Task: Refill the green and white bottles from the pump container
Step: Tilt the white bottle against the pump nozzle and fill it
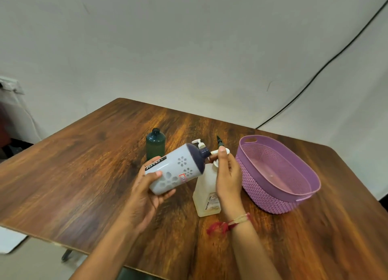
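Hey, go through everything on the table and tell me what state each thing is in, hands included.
pump container: upright on the table.
white bottle: lifted, tilted, neck toward the pump container.
left hand: grips the white bottle.
right hand: grips the pump container's top.
green bottle: upright, capped, untouched.
purple basket: upright on the table.

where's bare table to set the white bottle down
Bare table left of the green bottle and left hand; also the front strip in front of the purple basket. Crowded between green bottle, pump container and basket.
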